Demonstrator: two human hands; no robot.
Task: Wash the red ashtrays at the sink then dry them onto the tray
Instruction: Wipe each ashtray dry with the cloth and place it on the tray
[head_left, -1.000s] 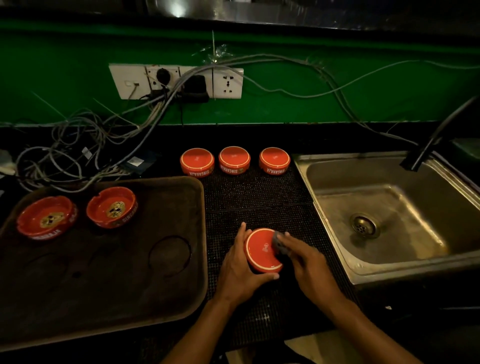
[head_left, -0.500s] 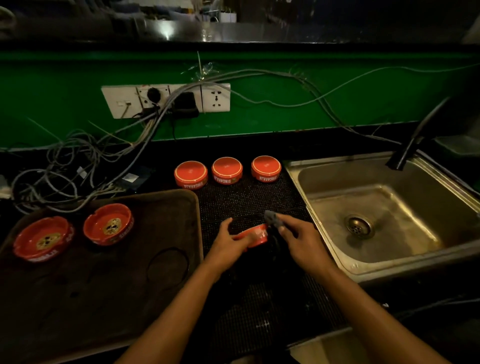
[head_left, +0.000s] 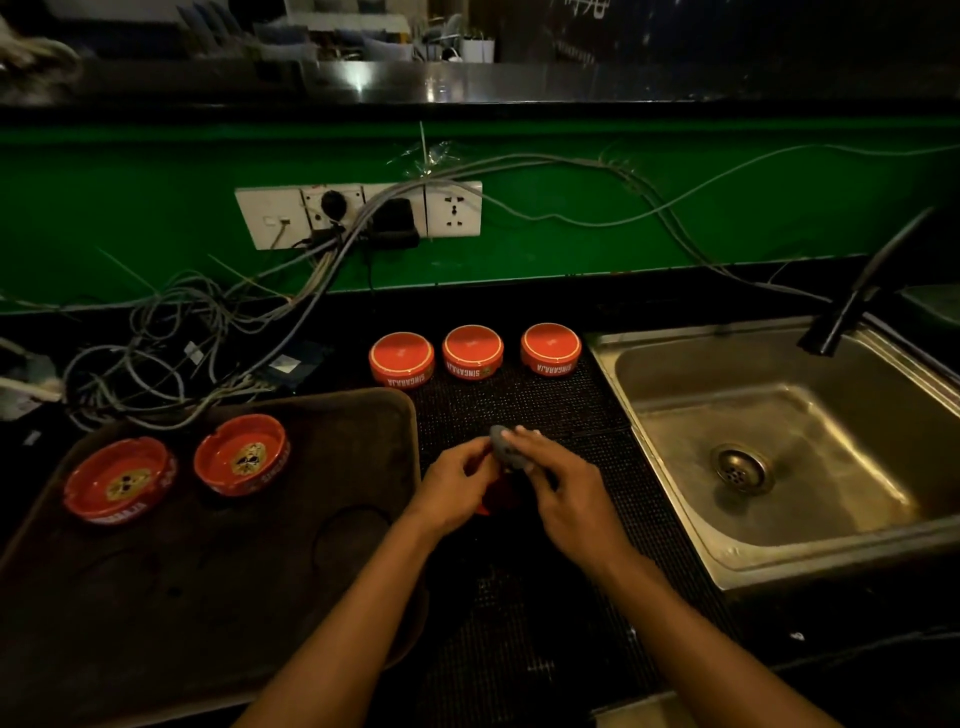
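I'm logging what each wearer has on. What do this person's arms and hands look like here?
Both forearms are bare, with no sleeves in view. The left hand and right hand wear no gloves, and no rings, watch or bracelets show in this dim light.

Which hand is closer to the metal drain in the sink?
The right hand. It is beside the sink's left rim, left of the drain. The left hand is further left, near the tray.

You are working in dim light, with the black tabletop (head_left: 519, 623) and the frame corners sunk almost to black. One bright glare spot sits on the steel ledge (head_left: 358, 78) at the top, and the sink (head_left: 779, 415) catches a soft sheen. The wide lens bows the green wall (head_left: 675, 249) and the edges; the ashtray (head_left: 493, 499) between your hands lies in shadow.
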